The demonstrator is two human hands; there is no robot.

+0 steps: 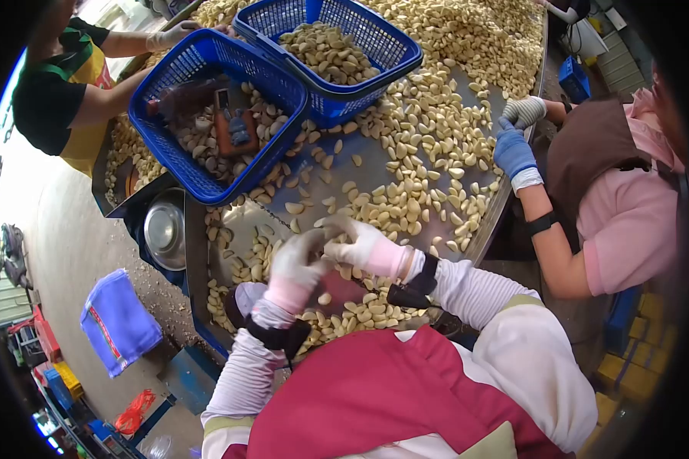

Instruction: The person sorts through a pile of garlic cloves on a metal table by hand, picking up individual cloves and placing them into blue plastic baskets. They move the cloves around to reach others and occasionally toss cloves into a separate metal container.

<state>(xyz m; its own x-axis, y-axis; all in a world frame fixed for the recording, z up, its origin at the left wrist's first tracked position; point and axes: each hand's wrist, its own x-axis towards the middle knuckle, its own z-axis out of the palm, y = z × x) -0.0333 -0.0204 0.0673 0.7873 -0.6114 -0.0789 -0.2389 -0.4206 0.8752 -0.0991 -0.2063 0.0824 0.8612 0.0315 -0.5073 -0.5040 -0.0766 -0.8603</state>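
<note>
My left hand (295, 268), in a white and pink glove, is closed with its fingertips close to those of the other hand. Fingers curled inward, my right hand (360, 245) wears the same kind of glove. Both are just above the near part of the metal table (241, 219). Whatever they pinch is too small and too hidden by the fingers to name. Pale peeled garlic cloves (409, 203) lie loose beyond my hands, and more cloves (360, 314) lie between my wrists and my apron.
A blue basket (275, 161) holds cloves and an orange-handled item (236, 131); another blue basket (394, 57) with cloves adjoins it. Co-workers stand left and right; one's blue-gloved hand (515, 155) is at the right table edge. A metal bowl (163, 229) sits left.
</note>
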